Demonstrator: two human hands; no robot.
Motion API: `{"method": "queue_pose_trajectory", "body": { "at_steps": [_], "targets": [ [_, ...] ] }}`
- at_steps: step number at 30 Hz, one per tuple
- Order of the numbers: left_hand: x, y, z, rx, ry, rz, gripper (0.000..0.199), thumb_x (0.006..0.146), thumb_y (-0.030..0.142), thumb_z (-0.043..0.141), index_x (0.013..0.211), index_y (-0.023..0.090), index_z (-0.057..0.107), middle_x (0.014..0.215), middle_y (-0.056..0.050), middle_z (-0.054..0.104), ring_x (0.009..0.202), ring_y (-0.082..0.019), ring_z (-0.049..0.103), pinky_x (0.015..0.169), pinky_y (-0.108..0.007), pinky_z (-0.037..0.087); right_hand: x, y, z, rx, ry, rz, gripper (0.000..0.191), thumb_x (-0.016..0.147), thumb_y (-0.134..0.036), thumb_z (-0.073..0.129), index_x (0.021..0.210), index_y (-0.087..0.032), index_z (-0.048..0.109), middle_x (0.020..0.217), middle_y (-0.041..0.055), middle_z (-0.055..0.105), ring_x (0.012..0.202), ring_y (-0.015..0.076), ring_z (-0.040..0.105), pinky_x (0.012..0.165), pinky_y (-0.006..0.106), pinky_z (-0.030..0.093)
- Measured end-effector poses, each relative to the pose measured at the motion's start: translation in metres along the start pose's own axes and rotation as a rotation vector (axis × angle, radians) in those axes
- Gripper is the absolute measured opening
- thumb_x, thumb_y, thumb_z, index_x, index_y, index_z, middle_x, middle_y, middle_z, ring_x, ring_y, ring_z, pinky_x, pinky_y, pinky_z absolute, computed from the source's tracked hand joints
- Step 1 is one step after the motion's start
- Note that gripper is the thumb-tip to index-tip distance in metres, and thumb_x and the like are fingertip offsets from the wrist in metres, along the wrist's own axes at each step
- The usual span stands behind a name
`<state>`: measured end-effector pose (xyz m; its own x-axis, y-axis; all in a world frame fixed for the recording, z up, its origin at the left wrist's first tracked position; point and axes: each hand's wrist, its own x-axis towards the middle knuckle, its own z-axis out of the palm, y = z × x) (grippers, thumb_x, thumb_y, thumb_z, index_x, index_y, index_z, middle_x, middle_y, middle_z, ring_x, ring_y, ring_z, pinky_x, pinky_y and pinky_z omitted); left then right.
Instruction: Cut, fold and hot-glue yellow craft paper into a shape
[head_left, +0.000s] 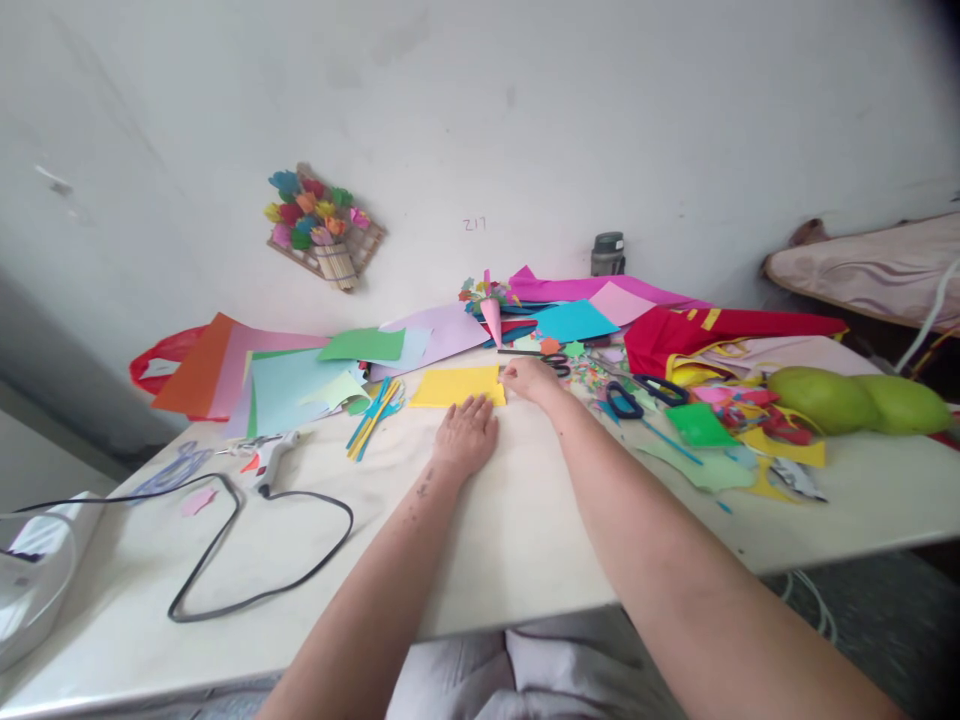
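A yellow sheet of paper (450, 386) lies on the table in front of me, apparently folded. My left hand (466, 437) rests flat on its lower right part, fingers outstretched. At the sheet's right edge, my right hand (529, 380) has its fingers curled in and closed on the paper; the fingertips are partly hidden. Blue and yellow paper strips (373, 418) lie just left of the sheet. Behind my right hand are dark-handled scissors (556, 366) and small paper cutouts (550, 346).
A hot glue gun (276, 460) with a looping black cord lies to the left, near a power strip (45, 590). Coloured sheets (292, 385) spread along the wall. More scissors (624, 400), paper scraps (701, 425) and green rounded objects (855, 400) occupy the right side.
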<state>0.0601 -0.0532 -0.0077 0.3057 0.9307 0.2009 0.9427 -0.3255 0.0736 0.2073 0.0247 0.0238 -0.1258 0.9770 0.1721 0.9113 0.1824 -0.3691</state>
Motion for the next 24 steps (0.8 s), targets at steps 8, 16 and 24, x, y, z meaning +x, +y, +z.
{"method": "queue_pose_trajectory", "body": {
  "at_steps": [8,16,24],
  "targets": [
    [-0.002,-0.001,-0.002,-0.013,0.087,-0.032,0.045,0.086,0.035,0.027,0.127,0.022,0.042,0.140,-0.004,0.029,0.130,-0.022,0.020,0.105,-0.043,0.017,-0.006,-0.013,-0.005,-0.064,-0.209,0.055,0.031,0.062,-0.044,0.062,0.081,-0.020,0.067,0.083,0.0077,0.067,0.085,0.0222,0.060,0.064,0.026,0.042],
    [0.004,-0.016,-0.009,-0.321,0.376,-0.404,0.025,0.076,0.023,0.043,0.086,0.014,0.065,0.096,-0.013,0.063,0.096,-0.024,0.056,0.087,-0.037,0.042,0.001,-0.011,0.002,0.001,-0.181,0.104,0.016,0.060,-0.032,0.065,0.068,-0.019,0.063,0.071,0.0061,0.066,0.075,0.0205,0.061,0.059,0.026,0.044],
    [0.013,-0.013,-0.022,-1.698,0.151,-0.776,0.019,0.079,0.024,0.050,0.090,0.008,0.050,0.068,-0.012,0.062,0.064,-0.020,0.064,0.062,-0.031,0.053,-0.003,-0.014,0.001,0.771,-0.276,0.264,0.015,0.072,-0.016,0.056,0.059,-0.015,0.049,0.046,-0.0009,0.055,0.040,0.0079,0.051,0.038,0.017,0.040]
  ]
}}
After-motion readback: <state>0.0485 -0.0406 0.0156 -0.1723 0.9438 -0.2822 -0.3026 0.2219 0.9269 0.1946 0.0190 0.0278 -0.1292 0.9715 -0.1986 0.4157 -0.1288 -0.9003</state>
